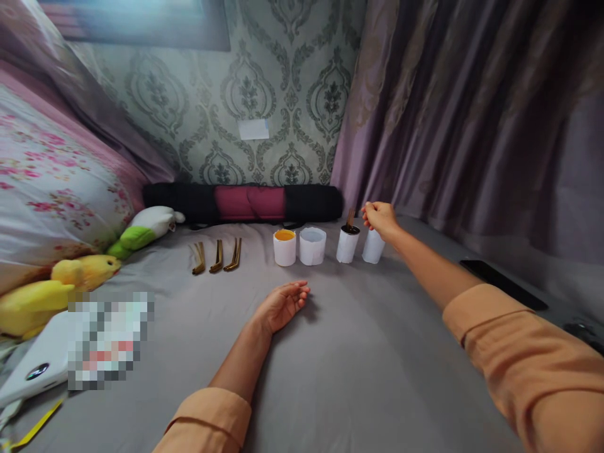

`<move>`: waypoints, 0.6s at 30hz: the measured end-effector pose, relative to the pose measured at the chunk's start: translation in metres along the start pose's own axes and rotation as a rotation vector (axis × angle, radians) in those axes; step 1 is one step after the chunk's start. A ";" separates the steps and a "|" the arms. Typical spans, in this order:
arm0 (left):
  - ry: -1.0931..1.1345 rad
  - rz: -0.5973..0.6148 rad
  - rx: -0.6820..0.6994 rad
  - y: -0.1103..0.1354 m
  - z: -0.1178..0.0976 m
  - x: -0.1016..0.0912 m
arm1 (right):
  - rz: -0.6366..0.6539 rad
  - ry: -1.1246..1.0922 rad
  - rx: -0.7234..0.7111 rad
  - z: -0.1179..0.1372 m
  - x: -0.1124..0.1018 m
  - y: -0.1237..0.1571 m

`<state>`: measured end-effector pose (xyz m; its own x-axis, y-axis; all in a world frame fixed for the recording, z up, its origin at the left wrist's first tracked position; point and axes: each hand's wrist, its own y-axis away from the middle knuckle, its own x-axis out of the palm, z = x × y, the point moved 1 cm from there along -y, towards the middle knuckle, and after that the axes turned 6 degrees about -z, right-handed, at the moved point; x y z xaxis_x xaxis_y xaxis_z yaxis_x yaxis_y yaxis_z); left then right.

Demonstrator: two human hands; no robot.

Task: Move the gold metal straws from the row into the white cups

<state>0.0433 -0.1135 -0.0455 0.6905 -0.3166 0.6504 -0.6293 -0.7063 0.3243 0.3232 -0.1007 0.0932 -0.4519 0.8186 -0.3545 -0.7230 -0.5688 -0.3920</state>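
My right hand is closed in a pinch over the rightmost white cup and hides its mouth. Whatever the fingertips hold, if anything, does not show. Just left of it stands a white-wrapped cup with a dark inside and thin brown sticks poking up. My left hand lies on the grey sheet, palm partly up, its fingers loosely bent and holding nothing. Beyond it are a white cup with an orange inside and a white cup with a pale inside.
Three small bundles of bent brown-gold sticks lie left of the cups. A black and maroon roll runs along the wall. Plush toys and a white device are at left, a dark phone at right.
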 end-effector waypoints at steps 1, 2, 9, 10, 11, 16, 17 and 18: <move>0.001 -0.001 -0.001 0.000 0.000 0.000 | 0.007 -0.013 0.003 -0.001 0.000 0.002; 0.001 -0.002 -0.002 0.000 0.000 0.000 | 0.014 -0.024 0.007 -0.002 -0.001 0.003; 0.001 -0.008 -0.010 0.001 -0.002 0.004 | 0.060 -0.098 0.068 -0.012 -0.001 0.018; 0.001 -0.010 -0.011 0.002 -0.002 0.004 | 0.069 -0.113 0.086 -0.013 -0.001 0.022; 0.000 -0.013 -0.011 0.002 -0.002 0.004 | 0.079 -0.130 0.104 -0.015 -0.001 0.025; -0.001 -0.020 -0.013 0.001 -0.001 0.003 | 0.139 -0.206 0.185 -0.025 0.002 0.045; 0.000 -0.018 -0.012 0.001 -0.001 0.002 | 0.149 -0.215 0.201 -0.026 0.003 0.049; 0.001 -0.015 -0.010 0.001 -0.001 0.002 | 0.159 -0.224 0.217 -0.027 0.004 0.053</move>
<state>0.0438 -0.1141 -0.0432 0.6999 -0.3053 0.6457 -0.6223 -0.7044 0.3414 0.2970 -0.1296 0.0480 -0.6541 0.7317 -0.1917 -0.7175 -0.6805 -0.1488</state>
